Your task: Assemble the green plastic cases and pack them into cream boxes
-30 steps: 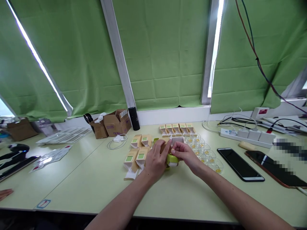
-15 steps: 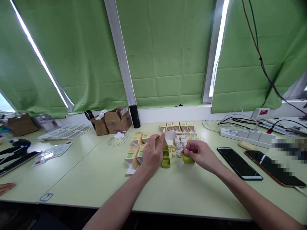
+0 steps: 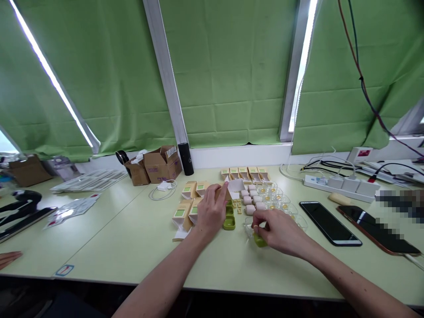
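Note:
My left hand [image 3: 212, 211] is closed around a small tan carton; its white flap [image 3: 236, 187] sticks out past my fingers, which hide most of the box. Just right of that hand stand green square cases [image 3: 229, 223] in a column, with small yellowish pieces [image 3: 239, 211] beside them. My right hand [image 3: 280, 229] is low over the table, fingertips pinched at a green case [image 3: 260, 240]. A clear plastic piece [image 3: 248, 226] lies against those fingertips. Beyond are pale pink-white blocks [image 3: 250, 209] in rows and clear cups with yellow centres [image 3: 272, 206].
Small tan cartons [image 3: 179, 213] stand left of my left hand, and more cartons [image 3: 243, 172] line up at the back. Two phones [image 3: 329, 224] and a power strip [image 3: 341, 187] lie to the right. Cardboard boxes [image 3: 163, 165] stand back left. Another person's hand [image 3: 9, 259] shows at far left.
My right hand has come nearer and down with the green case, uncovering the pink-white blocks and clear cups. My left hand stays in place.

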Demonstrator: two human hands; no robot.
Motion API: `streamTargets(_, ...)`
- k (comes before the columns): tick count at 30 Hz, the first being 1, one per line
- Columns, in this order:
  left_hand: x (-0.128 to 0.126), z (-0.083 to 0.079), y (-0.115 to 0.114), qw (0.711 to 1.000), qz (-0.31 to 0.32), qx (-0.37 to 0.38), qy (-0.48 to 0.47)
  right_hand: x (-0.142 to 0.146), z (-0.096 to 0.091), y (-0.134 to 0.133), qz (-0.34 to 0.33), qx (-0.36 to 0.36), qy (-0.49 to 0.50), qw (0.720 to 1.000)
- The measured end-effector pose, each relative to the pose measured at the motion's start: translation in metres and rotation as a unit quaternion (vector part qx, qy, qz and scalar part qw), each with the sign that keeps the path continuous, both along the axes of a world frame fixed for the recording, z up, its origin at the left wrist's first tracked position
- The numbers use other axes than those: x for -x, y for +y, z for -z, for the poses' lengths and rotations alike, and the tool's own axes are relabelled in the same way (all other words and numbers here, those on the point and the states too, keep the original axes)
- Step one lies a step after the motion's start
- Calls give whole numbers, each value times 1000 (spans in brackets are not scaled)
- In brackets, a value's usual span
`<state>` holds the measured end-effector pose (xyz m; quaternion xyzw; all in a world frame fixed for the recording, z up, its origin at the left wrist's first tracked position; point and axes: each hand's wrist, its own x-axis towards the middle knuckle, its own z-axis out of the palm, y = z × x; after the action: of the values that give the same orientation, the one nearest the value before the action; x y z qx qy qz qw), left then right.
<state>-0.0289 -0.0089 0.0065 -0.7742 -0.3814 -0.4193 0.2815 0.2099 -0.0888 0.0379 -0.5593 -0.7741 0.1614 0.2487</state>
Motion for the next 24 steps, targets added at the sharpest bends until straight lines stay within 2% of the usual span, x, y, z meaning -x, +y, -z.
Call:
streamTargets(2, 0, 1, 1, 1000, 3, 10, -15, -7, -3, 4, -33, 24, 99, 994)
streamTargets(4, 0, 2, 2, 999, 11, 23, -42, -12, -6, 11, -67, 51, 197, 977)
streamTargets(7, 0, 2, 3, 995, 37, 42, -88, -13, -7, 24, -92, 48, 289, 952)
streamTargets(9, 0, 2, 4, 989, 55, 61, -120, -11, -3, 32, -100, 37, 307, 946)
streamTargets(13, -1, 2, 6, 966, 106, 126, -201, -10, 10, 39, -89, 20, 276, 957)
streamTargets(15, -1, 2, 7, 940, 154, 173, -252, -11, 14, 39, -85, 14, 256, 963)
streamTargets(17, -2, 1, 9, 901, 203, 227, -308, -11, 15, 38, -84, 14, 251, 964)
streamTargets(24, -3, -6, 8, 731, 330, 374, -466, -6, 15, 32, -93, 46, 290, 951)
